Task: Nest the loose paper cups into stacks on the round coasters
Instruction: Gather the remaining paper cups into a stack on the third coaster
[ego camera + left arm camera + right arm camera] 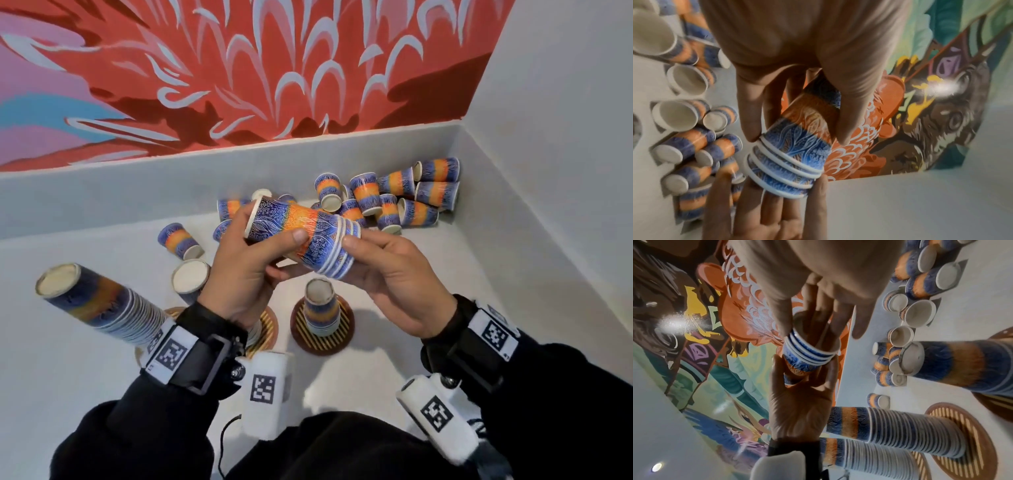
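Note:
A short nested stack of blue-and-orange paper cups [301, 236] lies sideways in the air between both hands. My left hand [253, 253] grips its body, thumb on top. My right hand [376, 267] pinches the rim end, thumb on the white rims and fingers beneath. The left wrist view shows the cup stack [793, 146] under my left hand [797, 65], with the right hand [766, 211] below. Below the hands, a low upside-down stack [320, 308] stands on a striped round coaster [322, 339]. Two taller stacks [99, 301] [190, 277] rise at the left; my left wrist hides their bases.
Many loose cups [394, 195] lie piled at the back right, against the white ledge wall [137, 192]. A few single cups [180, 240] lie further left. Another striped coaster [269, 327] shows beside my left wrist. A painted red mural fills the wall behind.

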### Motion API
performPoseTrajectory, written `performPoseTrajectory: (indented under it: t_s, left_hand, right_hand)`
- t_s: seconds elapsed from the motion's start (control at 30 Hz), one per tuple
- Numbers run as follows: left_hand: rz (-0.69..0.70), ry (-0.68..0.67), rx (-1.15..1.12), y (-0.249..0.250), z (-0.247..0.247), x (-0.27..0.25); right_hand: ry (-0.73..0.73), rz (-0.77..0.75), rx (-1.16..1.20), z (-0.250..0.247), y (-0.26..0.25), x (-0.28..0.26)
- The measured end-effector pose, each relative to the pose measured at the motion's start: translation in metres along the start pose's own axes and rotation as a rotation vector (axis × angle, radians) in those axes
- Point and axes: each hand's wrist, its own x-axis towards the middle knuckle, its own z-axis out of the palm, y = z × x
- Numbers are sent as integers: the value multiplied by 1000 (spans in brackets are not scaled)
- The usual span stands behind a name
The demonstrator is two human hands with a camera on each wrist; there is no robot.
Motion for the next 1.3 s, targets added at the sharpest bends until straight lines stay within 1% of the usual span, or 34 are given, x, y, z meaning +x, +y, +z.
performPoseTrajectory:
  t_s: [0.07,0.13,0.17,0.23,0.3,0.43,0.6,0.67,0.73,0.87,1.0,1.1,1.2,1.3]
  left_hand:
    - [7,61,92,3,2,-3]
    - [62,110,259,2,2,-6]
    - [103,118,353,1,1,-6]
    - [173,101,538,-3,-2,-4]
    - [201,57,718,-10,-4,0]
    - [166,-40,990,-29,1,5]
    - [80,-132,1035,-50,-6,12]
    - [96,-148,1058,-45,-6,12]
    - [140,-159,1056,-32,-5,10]
    - [240,-164,1038,16,-4,3]
    - [359,-125,960,84,-16,-12]
    - [466,-93,922,133,-42,-25]
    - [574,-39,905,175,-73,-33]
    - [617,7,913,206,-113,-31]
  right_hand:
    - [107,-18,-203,-7,1,1]
    - [218,-45,-387,-16,4,3]
    - [231,-51,-462,-21,6,6]
    - [164,-17,-594,-30,12,12]
    - [91,24,-709,-39,22,17]
    - [82,64,-868,-52,37,20]
    - [85,115,-865,-68,41,20]
    - [93,110,-858,-73,40,19]
    - [97,99,-839,-74,39,19]
    - [89,46,-817,-66,23,25]
    - [15,-39,-795,-35,-13,38]
    - [-49,-110,-787,-2,-44,51]
    - [-104,-135,-759,37,-69,64]
    - [-155,-140,-739,77,-85,78]
